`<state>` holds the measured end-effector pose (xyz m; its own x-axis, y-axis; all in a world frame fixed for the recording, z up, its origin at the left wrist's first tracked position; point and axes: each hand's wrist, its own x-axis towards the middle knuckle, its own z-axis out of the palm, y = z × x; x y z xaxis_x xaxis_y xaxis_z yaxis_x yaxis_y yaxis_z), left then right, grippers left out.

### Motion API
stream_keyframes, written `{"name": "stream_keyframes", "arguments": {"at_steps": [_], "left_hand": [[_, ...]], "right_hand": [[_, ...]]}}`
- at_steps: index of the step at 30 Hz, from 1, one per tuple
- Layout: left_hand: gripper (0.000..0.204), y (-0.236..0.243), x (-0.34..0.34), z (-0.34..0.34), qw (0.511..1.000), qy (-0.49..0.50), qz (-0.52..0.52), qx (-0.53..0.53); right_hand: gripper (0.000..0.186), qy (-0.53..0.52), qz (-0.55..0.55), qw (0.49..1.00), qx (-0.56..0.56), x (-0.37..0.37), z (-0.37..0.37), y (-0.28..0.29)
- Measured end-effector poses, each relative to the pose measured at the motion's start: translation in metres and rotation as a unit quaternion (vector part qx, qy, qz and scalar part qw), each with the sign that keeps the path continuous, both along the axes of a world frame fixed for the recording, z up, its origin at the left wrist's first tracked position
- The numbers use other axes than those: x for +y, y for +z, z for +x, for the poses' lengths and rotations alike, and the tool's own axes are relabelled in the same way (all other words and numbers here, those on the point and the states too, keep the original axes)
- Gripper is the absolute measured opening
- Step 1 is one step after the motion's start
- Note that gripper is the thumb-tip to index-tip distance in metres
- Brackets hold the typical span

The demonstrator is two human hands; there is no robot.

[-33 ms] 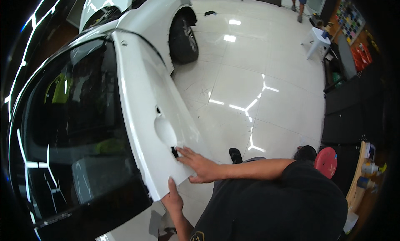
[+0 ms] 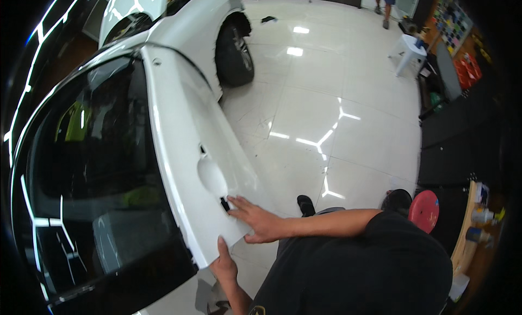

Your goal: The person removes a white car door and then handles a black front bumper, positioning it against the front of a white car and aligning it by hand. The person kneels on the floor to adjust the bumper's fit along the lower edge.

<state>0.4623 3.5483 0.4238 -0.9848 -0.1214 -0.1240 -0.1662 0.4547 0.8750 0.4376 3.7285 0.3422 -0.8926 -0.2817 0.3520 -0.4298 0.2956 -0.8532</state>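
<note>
Here, in the head view, a white car door (image 2: pixel 182 152) stands at the left, its outer panel running down toward the person's two bare hands. The right hand (image 2: pixel 260 221) lies fairly flat on the rear part of that panel, its fingers a little spread, holding nothing, with the fingertips at a dark slot (image 2: pixel 224 204) just behind the scooped handle recess (image 2: pixel 211 174). The left hand (image 2: pixel 225 266) is at the door's rear edge, below the right one, its thumb pointing up along the outer face; its other fingers are hidden behind the edge, so I cannot tell how tightly it closes. A small dark hole (image 2: pixel 202 149) sits at the recess's far end, and the dark window (image 2: pixel 98 168) fills the space left of the panel. Beyond the door are a white fender (image 2: pixel 198 24) and a black tire (image 2: pixel 231 62). Across the glossy tiled floor (image 2: pixel 315 86) stand a white stool (image 2: pixel 409 48) and another person's legs (image 2: pixel 387 7); a red round seat (image 2: pixel 425 212) is near the wearer's dark shirt (image 2: pixel 370 266).
</note>
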Motion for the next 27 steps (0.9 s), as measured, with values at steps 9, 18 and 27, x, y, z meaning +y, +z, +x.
{"name": "stream_keyframes", "arguments": {"at_steps": [9,18,27], "left_hand": [[0.068,0.004,0.001,-0.006,0.983,-0.042,-0.178,-0.023],[0.074,-0.056,-0.041,-0.017,0.976,-0.039,-0.210,-0.035],[0.079,-0.101,-0.079,-0.014,0.962,-0.015,-0.258,-0.090]], "right_hand": [[0.079,0.035,-0.055,0.997,-0.026,0.001,-0.005,0.001],[0.074,0.042,-0.044,0.997,-0.037,0.004,-0.009,0.006],[0.071,0.070,-0.044,0.994,-0.072,0.013,-0.009,0.013]]}}
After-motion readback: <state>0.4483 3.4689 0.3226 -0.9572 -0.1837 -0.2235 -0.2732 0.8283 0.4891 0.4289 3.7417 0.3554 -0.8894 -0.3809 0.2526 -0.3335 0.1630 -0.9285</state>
